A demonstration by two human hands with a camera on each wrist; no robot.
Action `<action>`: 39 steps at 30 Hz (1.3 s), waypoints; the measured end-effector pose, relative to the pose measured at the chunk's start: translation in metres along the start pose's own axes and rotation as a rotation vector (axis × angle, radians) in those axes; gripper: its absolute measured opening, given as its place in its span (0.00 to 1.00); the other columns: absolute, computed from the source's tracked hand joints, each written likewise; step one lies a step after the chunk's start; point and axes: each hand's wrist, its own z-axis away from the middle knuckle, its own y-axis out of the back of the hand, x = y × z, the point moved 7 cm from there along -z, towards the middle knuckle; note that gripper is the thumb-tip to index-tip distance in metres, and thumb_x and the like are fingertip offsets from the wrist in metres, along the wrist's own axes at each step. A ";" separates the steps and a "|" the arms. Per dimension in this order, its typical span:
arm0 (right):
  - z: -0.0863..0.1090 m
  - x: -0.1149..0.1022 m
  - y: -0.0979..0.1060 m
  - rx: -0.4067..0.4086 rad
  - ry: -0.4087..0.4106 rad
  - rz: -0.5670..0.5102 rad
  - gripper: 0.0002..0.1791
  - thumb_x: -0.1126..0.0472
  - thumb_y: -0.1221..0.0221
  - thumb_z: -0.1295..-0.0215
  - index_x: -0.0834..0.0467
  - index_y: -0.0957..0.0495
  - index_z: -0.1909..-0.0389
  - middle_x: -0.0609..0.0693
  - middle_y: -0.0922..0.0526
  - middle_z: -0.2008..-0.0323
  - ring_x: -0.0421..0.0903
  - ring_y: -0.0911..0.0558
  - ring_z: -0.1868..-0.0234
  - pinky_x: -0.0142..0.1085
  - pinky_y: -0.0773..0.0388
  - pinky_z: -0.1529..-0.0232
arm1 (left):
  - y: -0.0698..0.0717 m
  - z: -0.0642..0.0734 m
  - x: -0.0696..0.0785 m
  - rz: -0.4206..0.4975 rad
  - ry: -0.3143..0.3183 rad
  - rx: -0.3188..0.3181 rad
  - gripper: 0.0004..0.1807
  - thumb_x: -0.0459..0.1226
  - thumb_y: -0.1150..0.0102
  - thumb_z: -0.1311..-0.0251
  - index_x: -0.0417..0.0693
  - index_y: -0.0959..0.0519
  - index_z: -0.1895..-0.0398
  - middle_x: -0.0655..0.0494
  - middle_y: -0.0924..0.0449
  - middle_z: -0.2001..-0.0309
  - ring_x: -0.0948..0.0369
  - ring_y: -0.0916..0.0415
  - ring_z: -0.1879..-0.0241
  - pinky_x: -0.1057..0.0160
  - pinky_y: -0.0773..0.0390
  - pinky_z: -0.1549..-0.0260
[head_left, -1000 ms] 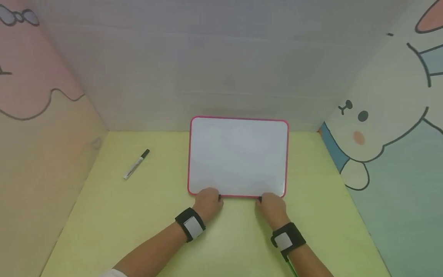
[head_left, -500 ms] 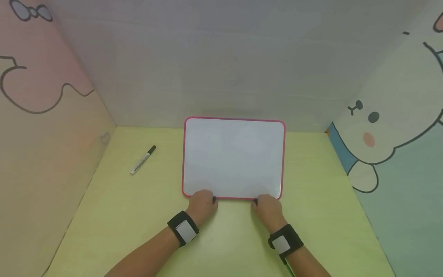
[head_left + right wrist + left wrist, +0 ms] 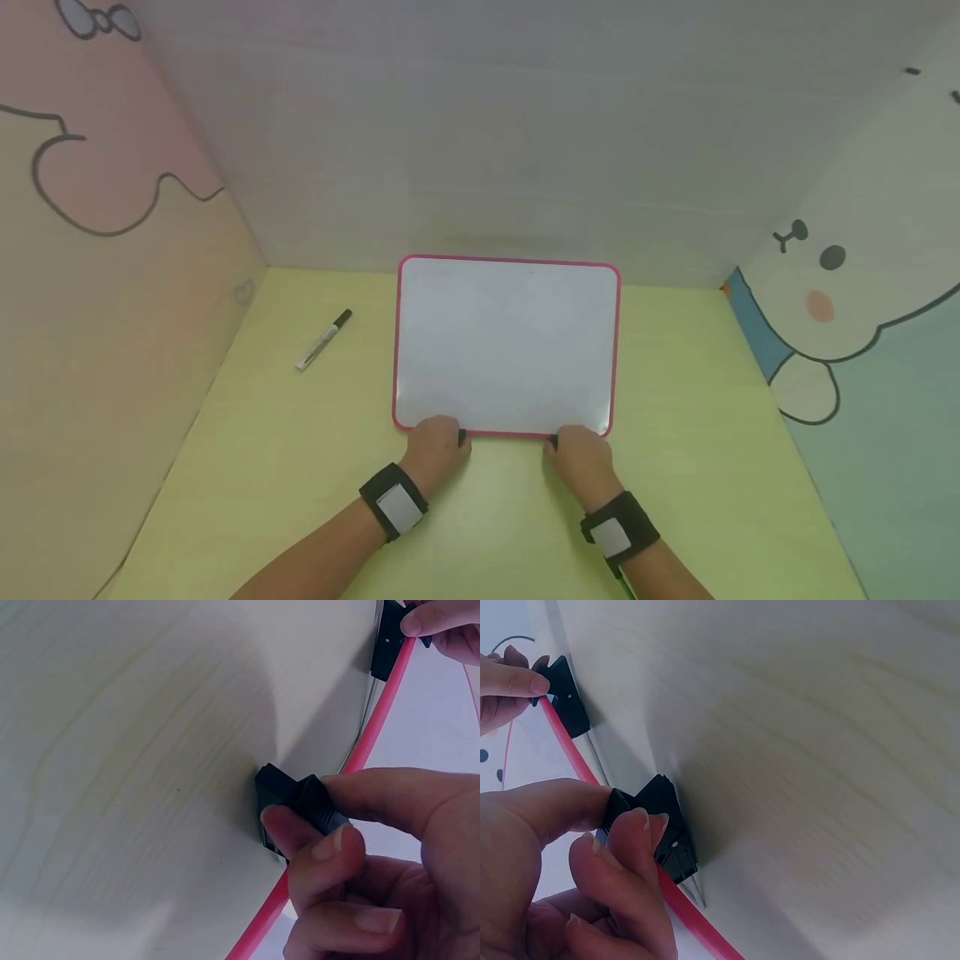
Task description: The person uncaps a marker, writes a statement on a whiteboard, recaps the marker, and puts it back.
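In the head view a whiteboard [image 3: 506,346] with a pink frame faces up, its lower edge toward me. My left hand [image 3: 437,454] is at the left part of that edge. In the left wrist view its thumb and fingers pinch a black clip [image 3: 673,836] on the pink rim. My right hand [image 3: 583,462] is farther right along the same edge. Its thumb and curled fingers grip a second black clip [image 3: 319,806], seen in the right wrist view. Thin metal wire shows beside the clips, behind the board.
A capped black-and-white marker [image 3: 324,340] lies on the pale yellow table [image 3: 690,467], left of the board. A grey wall [image 3: 480,142] stands behind. Side walls with cartoon drawings flank the table on the left and right.
The head view has turned slightly left. Relative to the table, the whiteboard and both hands have shifted left, nearer the marker. Both hands keep hold of the clips.
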 end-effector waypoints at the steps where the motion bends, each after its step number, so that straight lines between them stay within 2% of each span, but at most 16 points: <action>1: 0.000 0.000 -0.001 0.001 -0.001 -0.003 0.20 0.56 0.40 0.42 0.58 0.33 0.88 0.49 0.29 0.87 0.44 0.31 0.84 0.37 0.34 0.86 | 0.000 0.001 0.000 0.001 0.001 0.000 0.22 0.39 0.35 0.50 0.47 0.36 0.92 0.61 0.44 0.88 0.64 0.46 0.84 0.68 0.48 0.87; 7: 0.003 -0.002 -0.003 0.007 0.010 0.000 0.20 0.56 0.40 0.42 0.57 0.35 0.89 0.48 0.30 0.87 0.43 0.32 0.84 0.36 0.36 0.86 | 0.001 0.004 -0.002 0.006 -0.002 -0.004 0.21 0.39 0.34 0.49 0.47 0.34 0.91 0.61 0.44 0.87 0.64 0.46 0.84 0.68 0.48 0.87; 14: 0.005 -0.004 0.003 0.017 -0.015 0.016 0.19 0.57 0.40 0.43 0.58 0.32 0.89 0.50 0.28 0.87 0.45 0.30 0.84 0.40 0.32 0.86 | -0.003 0.003 -0.002 -0.025 -0.019 -0.012 0.22 0.41 0.35 0.47 0.47 0.35 0.90 0.61 0.44 0.87 0.65 0.46 0.84 0.69 0.49 0.87; 26: 0.007 -0.005 0.000 -0.022 -0.035 0.001 0.20 0.57 0.40 0.44 0.58 0.32 0.91 0.49 0.29 0.88 0.44 0.31 0.84 0.39 0.34 0.87 | 0.000 0.007 -0.004 -0.024 0.000 -0.017 0.22 0.41 0.35 0.47 0.47 0.34 0.90 0.61 0.43 0.87 0.65 0.45 0.84 0.69 0.48 0.87; 32: 0.007 -0.005 -0.002 -0.021 -0.033 0.004 0.20 0.57 0.41 0.44 0.58 0.33 0.91 0.49 0.30 0.88 0.44 0.30 0.85 0.40 0.34 0.87 | 0.003 0.009 -0.004 -0.022 -0.014 0.011 0.23 0.41 0.35 0.48 0.47 0.35 0.91 0.61 0.43 0.87 0.65 0.45 0.84 0.68 0.47 0.86; 39: 0.008 -0.004 -0.001 -0.021 -0.017 -0.004 0.20 0.56 0.40 0.43 0.58 0.32 0.90 0.49 0.30 0.88 0.45 0.31 0.85 0.39 0.35 0.87 | 0.003 0.011 -0.005 0.021 -0.035 0.001 0.22 0.43 0.35 0.46 0.47 0.34 0.89 0.61 0.43 0.87 0.65 0.45 0.84 0.68 0.48 0.86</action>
